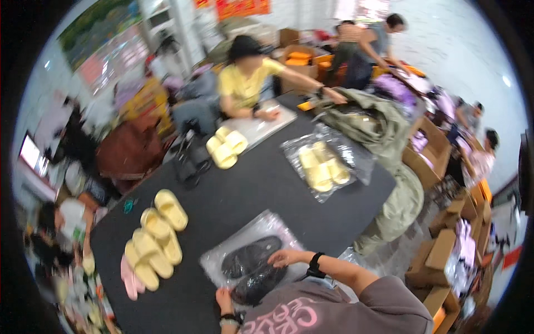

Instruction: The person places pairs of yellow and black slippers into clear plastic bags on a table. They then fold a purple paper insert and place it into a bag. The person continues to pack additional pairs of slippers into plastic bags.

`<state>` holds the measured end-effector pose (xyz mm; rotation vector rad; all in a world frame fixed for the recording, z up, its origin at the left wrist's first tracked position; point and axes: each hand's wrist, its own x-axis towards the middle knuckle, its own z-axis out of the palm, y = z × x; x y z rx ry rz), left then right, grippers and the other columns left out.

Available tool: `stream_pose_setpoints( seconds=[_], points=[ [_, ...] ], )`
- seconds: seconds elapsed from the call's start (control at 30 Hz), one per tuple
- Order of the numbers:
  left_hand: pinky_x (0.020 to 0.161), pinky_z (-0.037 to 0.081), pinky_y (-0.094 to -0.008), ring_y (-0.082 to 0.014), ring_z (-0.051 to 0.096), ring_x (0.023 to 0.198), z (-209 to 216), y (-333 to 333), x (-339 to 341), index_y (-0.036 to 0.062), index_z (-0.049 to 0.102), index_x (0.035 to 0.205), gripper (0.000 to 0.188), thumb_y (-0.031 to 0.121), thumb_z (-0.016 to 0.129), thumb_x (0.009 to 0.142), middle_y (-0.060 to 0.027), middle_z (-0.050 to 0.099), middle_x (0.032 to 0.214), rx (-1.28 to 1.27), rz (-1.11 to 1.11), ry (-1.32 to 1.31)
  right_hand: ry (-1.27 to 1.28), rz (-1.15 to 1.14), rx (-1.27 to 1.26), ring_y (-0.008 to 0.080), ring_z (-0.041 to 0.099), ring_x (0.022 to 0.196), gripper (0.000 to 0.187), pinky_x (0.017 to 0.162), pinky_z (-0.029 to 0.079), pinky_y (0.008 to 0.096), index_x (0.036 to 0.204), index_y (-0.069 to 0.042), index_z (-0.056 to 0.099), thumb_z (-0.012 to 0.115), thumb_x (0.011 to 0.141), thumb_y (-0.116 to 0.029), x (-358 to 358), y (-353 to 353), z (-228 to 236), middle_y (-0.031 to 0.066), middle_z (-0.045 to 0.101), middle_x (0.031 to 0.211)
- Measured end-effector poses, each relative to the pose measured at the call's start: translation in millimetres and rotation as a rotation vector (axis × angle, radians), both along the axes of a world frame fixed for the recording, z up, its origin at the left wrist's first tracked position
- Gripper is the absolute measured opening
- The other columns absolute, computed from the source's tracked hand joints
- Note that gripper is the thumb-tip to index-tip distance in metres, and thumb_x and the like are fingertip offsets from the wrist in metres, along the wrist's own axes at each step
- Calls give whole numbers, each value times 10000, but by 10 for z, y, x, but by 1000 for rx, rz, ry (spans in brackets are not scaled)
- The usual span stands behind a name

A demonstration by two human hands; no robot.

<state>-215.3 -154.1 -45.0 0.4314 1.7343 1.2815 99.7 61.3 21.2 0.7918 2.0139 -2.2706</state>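
Observation:
A pair of black slippers (252, 257) lies inside a clear plastic bag (213, 258) on the dark table, close to my body. My left hand (225, 301) is at the bag's near left edge, its fingers closed on the plastic. Across the upper right of the slippers rests my right hand (286, 258), fingers stretched out and touching the bag. To the left stand several pale yellow slippers (157, 239) in a row, with a pink pair (131, 278) beside them.
On the dark table (239, 189) lie bagged yellow slippers (324, 170), unbagged yellow slippers (226, 147) and black slippers (192, 161). Opposite, a person in yellow (245, 83) reaches toward a large green sack (364, 119). Cardboard boxes (431, 259) stand at right; other people work behind.

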Motion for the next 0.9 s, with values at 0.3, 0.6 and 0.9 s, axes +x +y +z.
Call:
stream_pose_setpoints(
  seconds=[0.3, 0.6, 0.9],
  points=[
    [636, 459, -264, -138, 583, 700, -287, -121, -146, 0, 598, 902, 139, 128, 543, 898, -57, 628, 791, -155, 19, 51, 43, 509, 1176, 363, 405, 1205, 329, 996, 333, 459, 1058, -135, 645, 627, 778, -308, -819, -324, 64, 200, 483, 1234],
    [552, 525, -283, -164, 622, 609, -179, -62, 16, 0, 594, 859, 141, 117, 531, 905, -92, 652, 756, -79, 312, -58, -69, 468, 1235, 298, 531, 972, 305, 936, 372, 430, 1073, -168, 641, 567, 778, -177, -518, -68, -88, 116, 580, 885],
    [571, 498, -263, -154, 621, 657, -17, 3, 35, -2, 582, 903, 174, 152, 505, 928, -96, 649, 807, -144, 286, -68, -517, -477, 977, 365, 538, 786, 188, 671, 400, 453, 961, -52, 660, 569, 846, -169, 1332, 179, 208, 189, 577, 776]
  ],
)
